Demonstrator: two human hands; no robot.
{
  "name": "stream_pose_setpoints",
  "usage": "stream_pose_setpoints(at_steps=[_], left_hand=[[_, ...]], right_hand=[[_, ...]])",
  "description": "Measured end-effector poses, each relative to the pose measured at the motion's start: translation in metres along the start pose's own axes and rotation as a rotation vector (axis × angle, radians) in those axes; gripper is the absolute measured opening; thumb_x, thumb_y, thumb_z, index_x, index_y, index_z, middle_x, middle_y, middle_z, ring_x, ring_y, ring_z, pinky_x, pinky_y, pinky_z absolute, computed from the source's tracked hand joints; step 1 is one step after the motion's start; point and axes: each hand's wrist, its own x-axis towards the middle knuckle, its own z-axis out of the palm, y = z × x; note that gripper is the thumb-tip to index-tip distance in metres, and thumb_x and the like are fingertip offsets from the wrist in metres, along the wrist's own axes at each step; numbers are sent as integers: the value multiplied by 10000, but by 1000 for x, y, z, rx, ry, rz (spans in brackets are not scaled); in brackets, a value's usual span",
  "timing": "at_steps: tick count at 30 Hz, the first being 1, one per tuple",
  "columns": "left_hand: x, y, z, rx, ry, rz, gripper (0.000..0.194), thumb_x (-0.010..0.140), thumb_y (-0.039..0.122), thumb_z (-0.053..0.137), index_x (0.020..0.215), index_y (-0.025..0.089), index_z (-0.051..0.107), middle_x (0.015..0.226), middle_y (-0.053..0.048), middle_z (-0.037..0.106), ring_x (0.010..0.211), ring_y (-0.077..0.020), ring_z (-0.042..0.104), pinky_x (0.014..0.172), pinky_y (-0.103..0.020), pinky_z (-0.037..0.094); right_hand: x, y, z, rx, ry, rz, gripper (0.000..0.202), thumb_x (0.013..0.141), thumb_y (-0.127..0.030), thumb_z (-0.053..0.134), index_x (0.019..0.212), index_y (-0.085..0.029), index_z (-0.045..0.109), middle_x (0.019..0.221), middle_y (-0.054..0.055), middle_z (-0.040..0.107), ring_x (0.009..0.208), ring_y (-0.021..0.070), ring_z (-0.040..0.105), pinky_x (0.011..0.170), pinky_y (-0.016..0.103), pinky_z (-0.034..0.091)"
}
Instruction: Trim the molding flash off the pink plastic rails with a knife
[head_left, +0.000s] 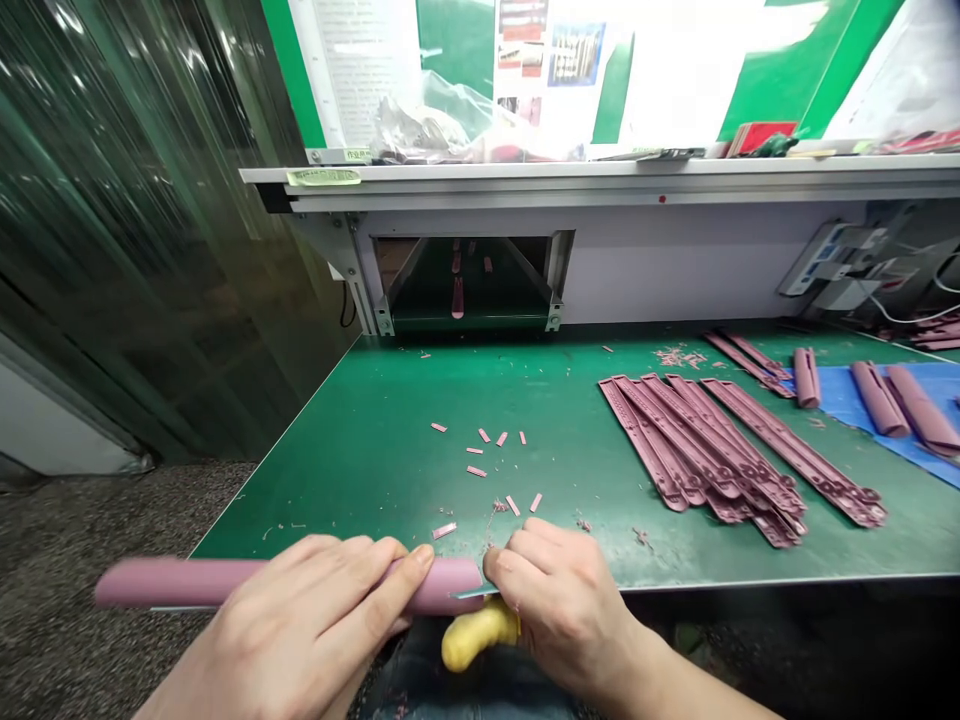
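My left hand [315, 610] is wrapped over a long rounded pink plastic part [180, 582], which lies sideways along the table's front edge. At that part's right end, my right hand [562, 600] is closed on a knife with a yellow handle [480, 632]. The knife's thin blade [472, 592] touches the end of the pink part. My right fingers cover some of the handle and blade. Just beyond my hands, small pink offcuts [444, 530] and curled shavings [498, 508] are scattered on the green table [337, 460].
A pile of long pink strips [697, 450] lies on the right. Rounded pink parts [879, 398] rest on a blue sheet [840, 400] farther right. A conveyor opening [472, 290] with pink pieces sits at the back, under a shelf [525, 185]. Clear strip curtains [135, 200] hang at left.
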Motion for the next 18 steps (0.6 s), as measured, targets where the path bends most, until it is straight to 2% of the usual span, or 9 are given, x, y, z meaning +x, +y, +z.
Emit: stream_pose_setpoints(at_steps=[3, 7, 13, 18], left_hand=[[-3, 9, 8, -37, 82, -65, 591, 816, 109, 582, 1384, 162, 430, 1066, -71, 725, 914, -213, 690, 752, -299, 566], [-12, 21, 19, -39, 142, -205, 566, 808, 188, 607, 1357, 232, 473, 1072, -31, 726, 869, -204, 712, 709, -273, 595], [-12, 27, 23, -109, 157, -252, 551, 767, 218, 657, 1302, 182, 527, 1127, -35, 704, 881, -195, 714, 733, -227, 607], [-3, 36, 24, -150, 157, -389, 520, 809, 256, 613, 1317, 219, 511, 1177, -1, 672, 867, -202, 716, 706, -236, 610]], right_hand=[[-1, 0, 1, 14, 14, 23, 450, 1016, -293, 275, 671, -165, 533, 570, 11, 453, 519, 144, 327, 495, 298, 211], [-3, -2, 3, 21, 29, 47, 463, 1017, -292, 251, 688, -159, 549, 573, 16, 446, 527, 148, 329, 503, 300, 210], [-4, -4, 9, -3, 50, 94, 416, 997, -275, 325, 672, -159, 557, 569, 17, 447, 534, 145, 330, 508, 295, 201], [0, -2, 15, -48, 125, 162, 369, 969, -389, 437, 745, -149, 604, 582, 6, 468, 531, 135, 361, 516, 288, 229]])
